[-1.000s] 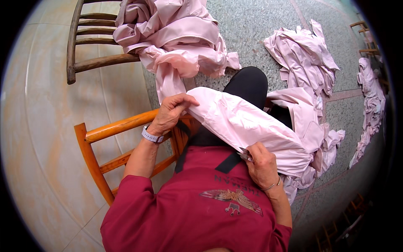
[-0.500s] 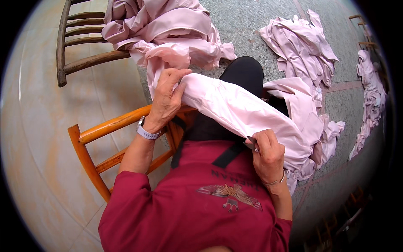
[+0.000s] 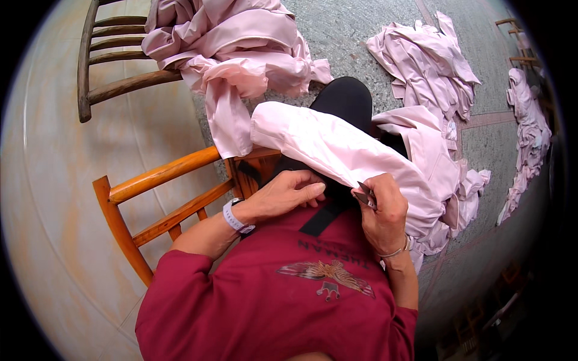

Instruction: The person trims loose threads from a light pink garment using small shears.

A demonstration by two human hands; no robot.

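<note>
A pale pink garment [image 3: 337,143] lies across my lap, one long narrow part reaching left over my dark-trousered legs. My right hand [image 3: 385,207] is closed around small dark thread snips [image 3: 365,196], their pointed blades showing past my fingers against the garment's near edge. My left hand [image 3: 289,195] is over my lap, left of the snips and just short of the cloth. Its fingers are loosely bent, the thumb a little apart, and nothing shows in them. Its undersides are partly hidden.
A heap of pink garments [image 3: 241,36] fills a dark wooden chair [image 3: 135,85] ahead on the left. An orange-brown wooden chair [image 3: 165,174] is at my left side. More pink garments [image 3: 424,63] lie ahead right, with another pile [image 3: 527,129] at far right.
My left hand has let go of the garment's left end and come down and right, toward the snips. My right hand stays in nearly the same place, still gripping the snips.
</note>
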